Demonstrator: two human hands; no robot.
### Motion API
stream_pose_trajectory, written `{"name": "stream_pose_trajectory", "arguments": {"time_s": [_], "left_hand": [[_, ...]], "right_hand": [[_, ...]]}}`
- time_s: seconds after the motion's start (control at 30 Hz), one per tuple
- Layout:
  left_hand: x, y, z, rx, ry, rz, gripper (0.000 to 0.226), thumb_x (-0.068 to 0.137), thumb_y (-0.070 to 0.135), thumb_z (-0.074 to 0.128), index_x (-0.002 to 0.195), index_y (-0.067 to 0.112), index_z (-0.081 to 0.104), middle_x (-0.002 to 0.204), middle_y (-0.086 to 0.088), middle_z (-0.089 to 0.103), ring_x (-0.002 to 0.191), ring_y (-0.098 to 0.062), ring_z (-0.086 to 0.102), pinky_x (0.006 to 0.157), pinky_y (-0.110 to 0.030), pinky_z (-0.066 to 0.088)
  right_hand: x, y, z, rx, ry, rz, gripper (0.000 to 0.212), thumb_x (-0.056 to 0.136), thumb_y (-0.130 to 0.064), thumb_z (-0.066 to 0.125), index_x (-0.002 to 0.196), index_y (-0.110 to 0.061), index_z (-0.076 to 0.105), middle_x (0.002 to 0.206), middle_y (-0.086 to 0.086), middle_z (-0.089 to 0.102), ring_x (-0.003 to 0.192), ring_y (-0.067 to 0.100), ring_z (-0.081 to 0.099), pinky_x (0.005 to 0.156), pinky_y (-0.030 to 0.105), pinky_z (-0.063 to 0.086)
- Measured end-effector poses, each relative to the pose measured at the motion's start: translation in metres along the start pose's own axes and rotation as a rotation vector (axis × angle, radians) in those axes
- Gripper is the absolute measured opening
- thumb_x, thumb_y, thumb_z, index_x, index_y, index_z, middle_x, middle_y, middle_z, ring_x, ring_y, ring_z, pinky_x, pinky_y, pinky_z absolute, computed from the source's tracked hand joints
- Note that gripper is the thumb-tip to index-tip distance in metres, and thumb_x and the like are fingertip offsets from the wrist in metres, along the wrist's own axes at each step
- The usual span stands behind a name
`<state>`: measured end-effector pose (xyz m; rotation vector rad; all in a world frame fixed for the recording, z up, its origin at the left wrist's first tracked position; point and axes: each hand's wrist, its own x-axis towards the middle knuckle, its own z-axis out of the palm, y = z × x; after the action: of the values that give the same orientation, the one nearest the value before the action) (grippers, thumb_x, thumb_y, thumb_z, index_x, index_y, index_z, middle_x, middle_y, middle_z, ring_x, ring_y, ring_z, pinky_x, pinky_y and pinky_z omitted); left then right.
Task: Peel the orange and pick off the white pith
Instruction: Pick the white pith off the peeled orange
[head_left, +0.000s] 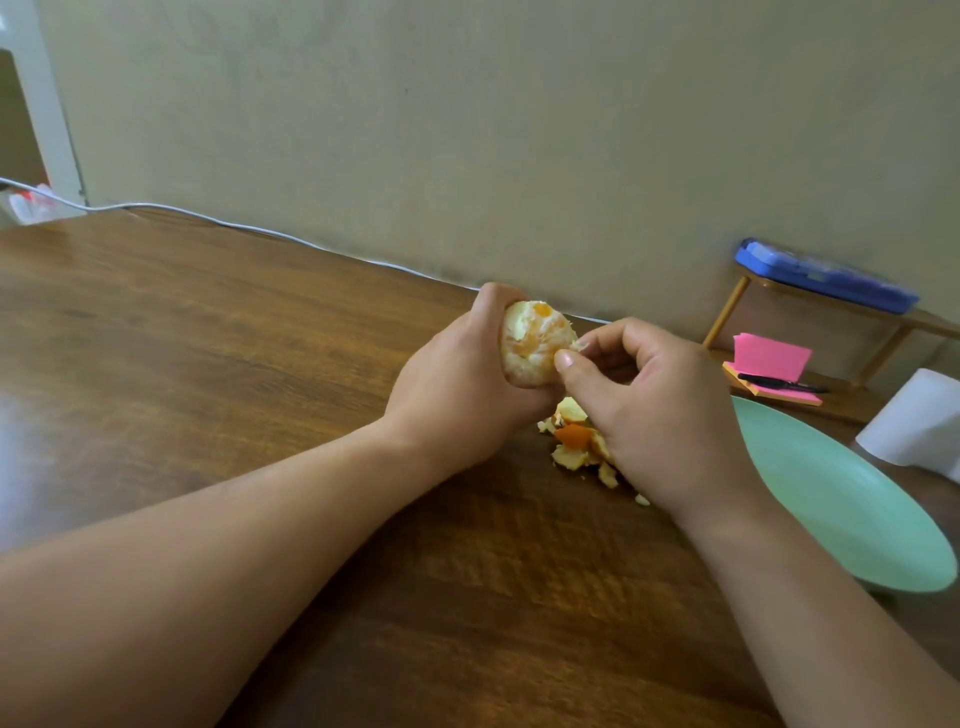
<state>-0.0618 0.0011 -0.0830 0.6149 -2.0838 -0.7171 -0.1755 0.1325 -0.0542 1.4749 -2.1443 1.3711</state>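
Above the table (208, 338), near-round orange (535, 343) in curled left hand (457, 395), bared face up, pith (579, 344) in pinch of right hand (660, 410).

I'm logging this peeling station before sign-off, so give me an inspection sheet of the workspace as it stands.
Surface: wooden table, peel scraps piled on it.
Job's things: orange mostly peeled, white pith left on it.
Clutter: green plate, pink sticky notes with a pen, white paper roll, blue box on a small shelf.
Hands: left hand grips the orange; right hand pinches pith at its side.
Cables: white cable along the table's far edge.
Surroundings: plain beige wall.
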Motion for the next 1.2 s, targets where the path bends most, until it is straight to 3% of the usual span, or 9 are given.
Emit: {"name": "stream_pose_trajectory", "arguments": {"time_s": [0.17,0.4,0.53,0.67,0.87,1.07,1.2], "left_hand": [[0.0031,-0.0021,0.0019,0.215,0.080,0.087,0.072,0.077,0.057,0.081,0.135,0.034,0.045,0.117,0.009,0.066,0.100,-0.023,0.067,0.081,-0.040,0.053],[0.0052,-0.0005,0.0041,0.446,0.152,0.229,0.072,0.076,0.052,0.076,0.135,0.032,0.042,0.114,0.002,0.066,0.099,-0.030,0.069,0.084,-0.043,0.049],[0.0041,0.0008,0.0048,0.434,0.140,0.209,0.071,0.073,0.050,0.078,0.133,0.033,0.042,0.113,0.004,0.067,0.101,-0.028,0.068,0.084,-0.043,0.049],[0.0033,-0.0005,0.0045,0.277,0.086,0.121,0.067,0.075,0.050,0.079,0.131,0.034,0.045,0.111,0.009,0.066,0.098,-0.024,0.066,0.085,-0.042,0.050],[0.0049,-0.0061,0.0015,0.212,0.056,0.084,0.068,0.076,0.055,0.081,0.129,0.035,0.044,0.110,0.011,0.066,0.095,-0.023,0.067,0.080,-0.040,0.050],[0.0058,-0.0072,0.0034,0.287,0.097,0.130,0.070,0.077,0.058,0.079,0.133,0.034,0.044,0.113,0.008,0.067,0.097,-0.022,0.067,0.086,-0.042,0.051],[0.0068,-0.0090,0.0036,0.316,0.093,0.150,0.071,0.078,0.057,0.078,0.134,0.033,0.043,0.113,0.006,0.066,0.099,-0.023,0.067,0.087,-0.043,0.051]], "right_hand": [[0.0003,0.0015,0.0021,-0.093,0.003,0.011,0.012,0.097,-0.036,0.076,0.088,-0.028,0.075,0.077,-0.014,0.073,0.076,0.002,0.069,0.061,0.021,0.053],[0.0002,0.0023,0.0057,-0.196,0.017,0.020,0.014,0.094,-0.033,0.076,0.083,-0.026,0.074,0.071,-0.012,0.070,0.068,0.004,0.066,0.057,0.026,0.047],[0.0009,0.0047,0.0066,-0.184,0.018,0.043,0.018,0.091,-0.030,0.076,0.075,-0.025,0.070,0.068,-0.010,0.068,0.066,0.007,0.064,0.055,0.028,0.049],[0.0026,0.0077,0.0028,-0.082,-0.002,0.065,0.017,0.093,-0.025,0.074,0.076,-0.026,0.071,0.070,-0.009,0.070,0.066,0.006,0.066,0.053,0.014,0.045],[0.0052,0.0097,-0.0006,0.014,-0.075,0.099,0.005,0.096,-0.027,0.075,0.093,-0.031,0.075,0.083,-0.012,0.075,0.079,0.007,0.073,0.069,0.035,0.065],[0.0030,0.0070,-0.0006,-0.065,-0.060,0.076,0.006,0.098,-0.036,0.077,0.096,-0.030,0.077,0.082,-0.013,0.075,0.073,0.002,0.071,0.062,0.019,0.051],[0.0030,0.0069,0.0000,-0.100,-0.075,0.070,0.008,0.099,-0.037,0.075,0.098,-0.029,0.079,0.083,-0.014,0.075,0.075,0.003,0.071,0.064,0.026,0.056]]}}
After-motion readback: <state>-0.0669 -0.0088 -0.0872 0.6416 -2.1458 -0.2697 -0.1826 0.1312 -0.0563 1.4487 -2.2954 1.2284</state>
